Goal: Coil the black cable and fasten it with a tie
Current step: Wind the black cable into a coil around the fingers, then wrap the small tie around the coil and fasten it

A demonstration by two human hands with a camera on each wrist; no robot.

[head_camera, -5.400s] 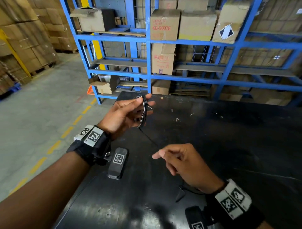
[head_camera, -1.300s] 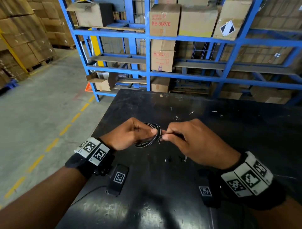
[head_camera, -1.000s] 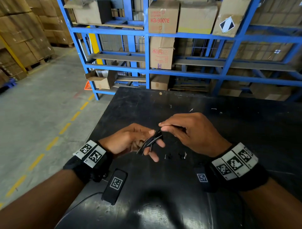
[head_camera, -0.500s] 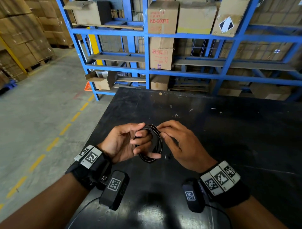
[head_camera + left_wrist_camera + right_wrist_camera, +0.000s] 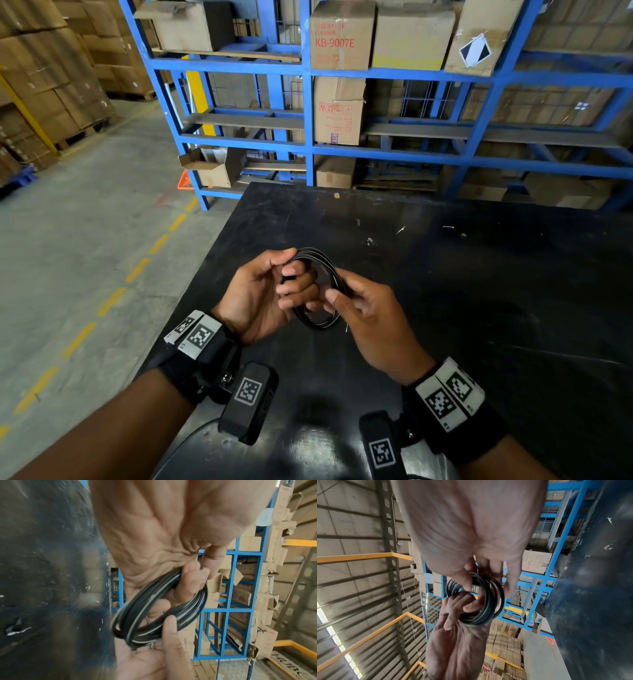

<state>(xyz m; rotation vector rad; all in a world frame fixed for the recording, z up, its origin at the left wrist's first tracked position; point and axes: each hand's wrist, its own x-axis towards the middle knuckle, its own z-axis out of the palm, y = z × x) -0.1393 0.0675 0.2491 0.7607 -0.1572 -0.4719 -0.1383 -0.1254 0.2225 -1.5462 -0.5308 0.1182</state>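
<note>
The cable [image 5: 320,287], wound into a small coil, is held above the black surface [image 5: 479,308] between both hands: the left hand [image 5: 263,298] has its fingers [image 5: 296,286] curled through the loop, the right hand [image 5: 370,318] pinches its near edge.

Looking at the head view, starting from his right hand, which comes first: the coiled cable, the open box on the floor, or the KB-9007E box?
From the right hand:
1. Coiled cable, pinched in its fingers.
2. Open box, on the floor by the rack, far left.
3. KB-9007E box, top shelf.
</note>
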